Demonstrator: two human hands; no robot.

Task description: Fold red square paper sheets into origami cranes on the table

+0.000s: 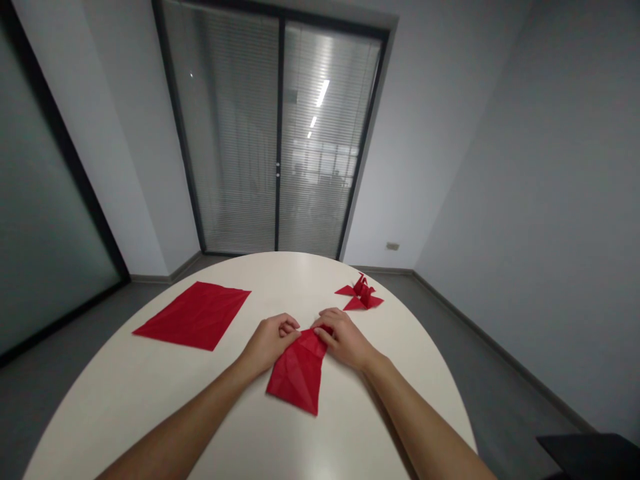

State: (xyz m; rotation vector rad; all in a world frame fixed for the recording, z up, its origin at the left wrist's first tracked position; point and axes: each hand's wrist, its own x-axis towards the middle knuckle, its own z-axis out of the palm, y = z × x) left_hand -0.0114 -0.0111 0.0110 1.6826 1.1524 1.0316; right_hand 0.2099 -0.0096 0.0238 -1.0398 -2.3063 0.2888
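"What's the biggest thing around you?"

"Pale walls [540,200], and in the middle a tall dark-framed glazed panel [235,133] in two sections, with horizontal blinds and ceiling lights showing in the right one."

"And below that?"

"A round, pale worktop [290,287] reaching almost to the glazing. Everything red is on it."

"Start with the largest red piece."

"A flat sheet [195,317], off to the left, well apart from the hands. Faint creases cross it, and one corner points towards the near left edge."

"The next one down?"

"The folded paper [300,373], in the middle, between the two hands. It's narrow at the far end, wider at the near end, with crease lines fanning along it."

"How are the hands placed?"

"The left hand [270,340] is at its far left corner, thumb on the edge and fingers curled; I can't tell whether they grip it. The right hand [345,337] has the far right corner clamped between thumb and fingers."

"Anything smaller?"

"Just beyond the right hand, pointed folded shapes [367,302] with spread wings; I can't tell if that's one figure or two. Smallest is a little plate [393,246] low on the wall."
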